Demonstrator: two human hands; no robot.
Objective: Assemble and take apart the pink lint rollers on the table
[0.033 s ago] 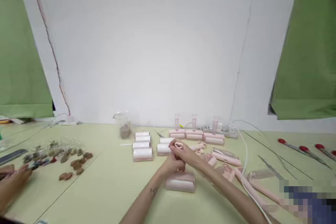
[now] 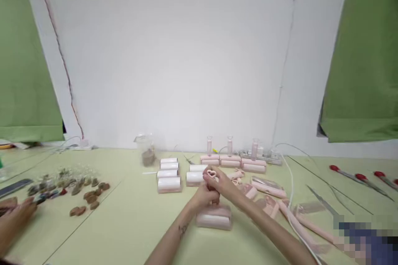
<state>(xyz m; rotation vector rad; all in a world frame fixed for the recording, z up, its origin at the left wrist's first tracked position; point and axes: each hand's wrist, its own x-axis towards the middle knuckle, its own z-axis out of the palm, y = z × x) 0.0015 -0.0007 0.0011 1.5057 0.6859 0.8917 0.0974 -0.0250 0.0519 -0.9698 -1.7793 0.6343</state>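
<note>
- Both hands are bunched together mid-table. The right hand [image 2: 226, 187] comes in from the lower right and the left hand [image 2: 202, 195] from the lower left, knuckles touching.
- The pink handle [image 2: 212, 173] pokes out just above the fingertips. Its heart-shaped loop is the only part in the clear, and it points up and away from the person.
- The right fingers [image 2: 218, 179] are clenched on the handle just below the heart, so the right hand is the nearer one.
- The left fingers are curled in under the right hand. I can't tell whether they grip the handle's lower part or only steady it, because it's hidden.
- The handle's long axis seems to run from the heart down into the clasped hands, roughly upright and tipped slightly away. The shaft itself is covered.
- Directly below the fingers, on the person's side, a pink lint roller [image 2: 214, 219] lies flat on the table [image 2: 130, 223]. Its long axis runs left to right, crosswise to the handle, and I can't tell whether the hands touch it.
- Beyond the fingertips to the left sit white rolls [image 2: 168, 174] in a stack. Further back there's a row of upright handles [image 2: 229, 145].
- Off to the right of the fingers are loose pink parts [image 2: 267, 188] and a white cable [image 2: 290, 174].
- Far left, well apart, a co-worker's hand [image 2: 14, 215] rests near some brown pieces [image 2: 90, 195].
</note>
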